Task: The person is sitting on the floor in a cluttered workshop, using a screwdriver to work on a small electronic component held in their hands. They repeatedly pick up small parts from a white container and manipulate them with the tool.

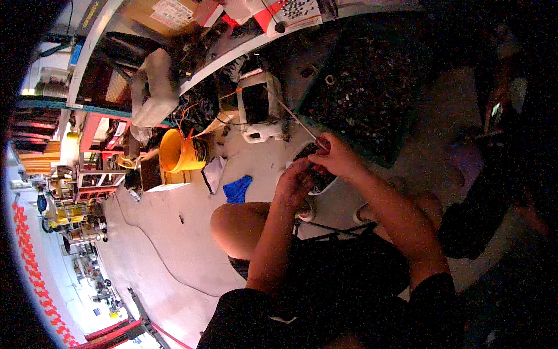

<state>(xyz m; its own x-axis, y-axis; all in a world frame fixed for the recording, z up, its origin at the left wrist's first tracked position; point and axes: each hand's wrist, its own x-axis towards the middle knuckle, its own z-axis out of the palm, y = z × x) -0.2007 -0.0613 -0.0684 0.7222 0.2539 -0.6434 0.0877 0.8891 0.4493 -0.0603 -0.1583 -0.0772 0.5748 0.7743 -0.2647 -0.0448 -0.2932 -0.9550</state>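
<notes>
A thin metal rod (296, 121) is pinched in the closed right hand (337, 156), its length running up-left from it, while the left hand (295, 183), curled just below, is farther away.

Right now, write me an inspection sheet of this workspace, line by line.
Surface: pale concrete floor; the person sits low, knees bent.
Job's things: a thin metal rod runs up-left from the right hand; a pale bowl-like container with dark contents sits under both hands.
Clutter: yellow bucket, blue cloth, white jug, dark tray of small parts.
Fingers: right hand pinches the rod; left hand is curled over the container, its hold unclear.
Cables: a tangle of wires above the bucket; a dark cord by the shoes.
Surroundings: crowded shelving at left, a bench above.
</notes>
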